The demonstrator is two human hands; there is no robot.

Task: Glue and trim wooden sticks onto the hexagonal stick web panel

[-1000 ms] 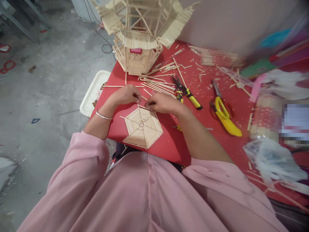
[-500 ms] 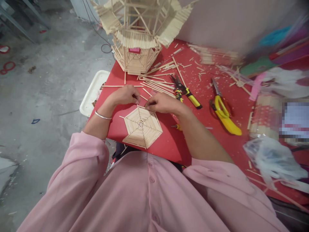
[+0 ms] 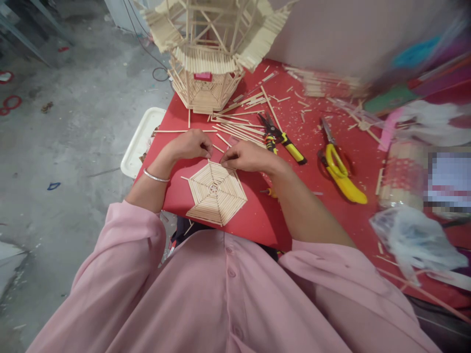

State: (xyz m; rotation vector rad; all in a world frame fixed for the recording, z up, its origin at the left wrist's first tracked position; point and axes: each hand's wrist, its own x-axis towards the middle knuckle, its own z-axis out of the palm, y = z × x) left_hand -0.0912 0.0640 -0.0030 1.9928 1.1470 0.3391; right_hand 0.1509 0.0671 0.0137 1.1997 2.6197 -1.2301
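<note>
A flat hexagon panel made of thin wooden sticks lies on the red table in front of me. My left hand rests curled at the panel's far edge, fingertips pinched together. My right hand sits at the same edge, just to the right, also pinched. Both hands seem to hold a thin stick at that top edge, though the stick is hard to make out. A silver bangle is on my left wrist.
A tall stick-built tower model stands at the table's far end, with loose sticks before it. Yellow-handled pliers and yellow scissors lie to the right. A white tray sits off the table's left side. Plastic bags are at right.
Both hands stay at the panel's far edge with only slight finger shifts. The view has drifted a little.
</note>
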